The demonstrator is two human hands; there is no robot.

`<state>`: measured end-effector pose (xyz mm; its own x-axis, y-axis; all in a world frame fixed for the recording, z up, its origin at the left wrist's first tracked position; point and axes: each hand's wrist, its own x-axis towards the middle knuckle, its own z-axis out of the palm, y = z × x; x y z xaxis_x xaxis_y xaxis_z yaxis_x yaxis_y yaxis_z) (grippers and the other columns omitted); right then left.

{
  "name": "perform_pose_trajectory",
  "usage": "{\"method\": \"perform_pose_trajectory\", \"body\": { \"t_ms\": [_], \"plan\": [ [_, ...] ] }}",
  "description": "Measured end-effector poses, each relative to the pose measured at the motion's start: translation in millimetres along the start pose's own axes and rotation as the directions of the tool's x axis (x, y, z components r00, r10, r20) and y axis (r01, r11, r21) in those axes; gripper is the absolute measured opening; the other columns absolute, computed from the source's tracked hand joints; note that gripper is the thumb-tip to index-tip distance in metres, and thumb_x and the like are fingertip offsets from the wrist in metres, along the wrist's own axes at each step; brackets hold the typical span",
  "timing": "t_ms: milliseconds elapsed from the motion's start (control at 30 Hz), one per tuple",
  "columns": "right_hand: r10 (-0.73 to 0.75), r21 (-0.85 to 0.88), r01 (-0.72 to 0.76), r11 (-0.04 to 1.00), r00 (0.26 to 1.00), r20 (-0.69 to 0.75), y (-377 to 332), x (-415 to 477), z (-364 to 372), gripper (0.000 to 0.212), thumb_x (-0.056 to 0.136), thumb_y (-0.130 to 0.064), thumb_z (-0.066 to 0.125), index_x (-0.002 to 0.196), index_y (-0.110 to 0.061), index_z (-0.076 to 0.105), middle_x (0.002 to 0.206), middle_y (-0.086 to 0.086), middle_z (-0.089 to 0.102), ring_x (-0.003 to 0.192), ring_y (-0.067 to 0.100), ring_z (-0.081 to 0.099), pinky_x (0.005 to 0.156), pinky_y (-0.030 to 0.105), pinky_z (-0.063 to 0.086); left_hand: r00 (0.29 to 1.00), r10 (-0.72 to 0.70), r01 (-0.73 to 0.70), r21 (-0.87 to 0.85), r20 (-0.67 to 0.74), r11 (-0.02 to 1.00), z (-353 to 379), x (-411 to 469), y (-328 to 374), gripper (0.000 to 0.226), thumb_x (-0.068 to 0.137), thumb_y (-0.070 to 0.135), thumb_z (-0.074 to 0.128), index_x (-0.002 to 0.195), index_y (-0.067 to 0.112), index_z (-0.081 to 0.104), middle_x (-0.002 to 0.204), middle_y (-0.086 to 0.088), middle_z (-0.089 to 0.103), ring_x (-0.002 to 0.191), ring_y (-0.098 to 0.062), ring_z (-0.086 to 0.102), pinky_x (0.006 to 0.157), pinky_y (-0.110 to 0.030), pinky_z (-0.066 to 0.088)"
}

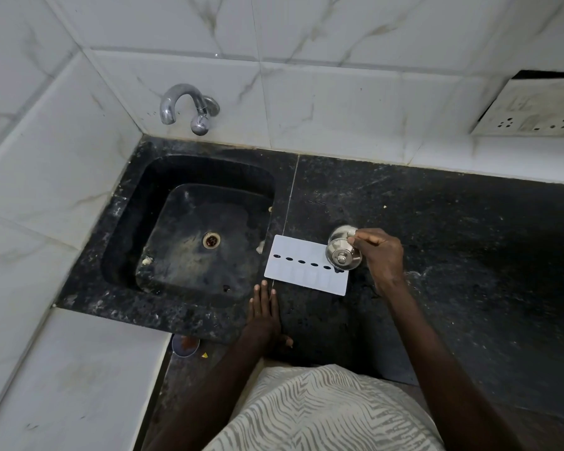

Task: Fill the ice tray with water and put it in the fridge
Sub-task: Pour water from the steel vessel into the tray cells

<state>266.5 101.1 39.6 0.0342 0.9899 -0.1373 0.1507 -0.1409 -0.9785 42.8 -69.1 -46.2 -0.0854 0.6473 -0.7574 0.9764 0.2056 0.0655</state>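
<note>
A white ice tray lies flat on the black stone counter, just right of the sink, with a row of dark oval holes along its middle. My right hand grips a shiny steel cup, tilted on its side over the tray's right end. My left hand rests flat on the counter near its front edge, fingers straight, their tips just short of the tray's near-left corner.
A black sink with a drain sits to the left. A chrome tap juts from the white tiled wall above it. A wall socket plate is at the far right. A small round container lies below the counter edge.
</note>
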Motion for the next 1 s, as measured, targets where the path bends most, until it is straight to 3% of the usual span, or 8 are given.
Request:
{"method": "perform_pose_trajectory", "body": {
  "t_ms": [100, 267, 567, 767, 1000],
  "plan": [
    [-0.018, -0.008, 0.018, 1.0, 1.0, 0.016, -0.2, -2.2, 4.5, 0.024, 0.079, 0.002, 0.084, 0.091, -0.018, 0.081, 0.092, -0.003, 0.075, 0.083, 0.01, 0.071, 0.079, 0.026, 0.056, 1.0, -0.005, 0.005, -0.008, -0.001, 1.0, 1.4, 1.5, -0.3, 0.142, 0.08, 0.073, 0.066, 0.151, -0.004, -0.029, 0.14, -0.03, -0.051, 0.142, -0.048, -0.04, 0.122, -0.059, -0.012],
    [-0.078, -0.066, 0.079, 0.995, 0.997, 0.022, -0.3, -8.1, 9.1, 0.022, 0.08, 0.003, 0.083, 0.099, -0.007, 0.08, 0.096, 0.005, 0.075, 0.087, 0.007, 0.071, 0.083, 0.024, 0.058, 1.0, 0.011, -0.011, -0.018, -0.015, 1.0, 2.5, 0.9, -1.3, 0.142, 0.08, 0.075, 0.065, 0.15, -0.006, -0.029, 0.14, -0.031, -0.051, 0.139, -0.048, -0.042, 0.123, -0.06, -0.011],
    [-0.121, -0.053, 0.121, 0.991, 0.993, 0.012, -4.3, -9.8, 12.1, 0.022, 0.078, 0.004, 0.084, 0.099, -0.001, 0.081, 0.1, 0.01, 0.076, 0.091, 0.012, 0.073, 0.085, 0.028, 0.059, 0.999, 0.024, -0.025, -0.017, -0.021, 1.0, 1.1, -1.5, -1.7, 0.14, 0.081, 0.074, 0.064, 0.151, -0.006, -0.028, 0.141, -0.031, -0.05, 0.141, -0.048, -0.04, 0.121, -0.058, -0.013],
    [-0.099, -0.05, 0.099, 0.994, 0.995, 0.015, -2.1, -7.5, 12.1, 0.021, 0.079, 0.002, 0.084, 0.1, -0.002, 0.082, 0.101, 0.007, 0.076, 0.094, 0.02, 0.074, 0.086, 0.03, 0.059, 1.0, 0.023, -0.023, -0.019, -0.003, 1.0, -1.2, -2.6, -1.3, 0.14, 0.081, 0.072, 0.066, 0.151, -0.005, -0.028, 0.14, -0.03, -0.051, 0.142, -0.048, -0.039, 0.124, -0.059, -0.01],
    [-0.004, 0.036, 0.004, 0.999, 1.0, 0.004, -3.2, -1.1, 21.0, 0.021, 0.078, 0.001, 0.085, 0.095, -0.011, 0.082, 0.099, 0.006, 0.075, 0.088, 0.015, 0.072, 0.08, 0.025, 0.057, 1.0, 0.016, -0.016, -0.001, 0.006, 1.0, -2.1, -2.2, -0.7, 0.141, 0.081, 0.073, 0.065, 0.151, -0.005, -0.03, 0.14, -0.031, -0.052, 0.142, -0.048, -0.04, 0.124, -0.059, -0.011]
  ]
}}
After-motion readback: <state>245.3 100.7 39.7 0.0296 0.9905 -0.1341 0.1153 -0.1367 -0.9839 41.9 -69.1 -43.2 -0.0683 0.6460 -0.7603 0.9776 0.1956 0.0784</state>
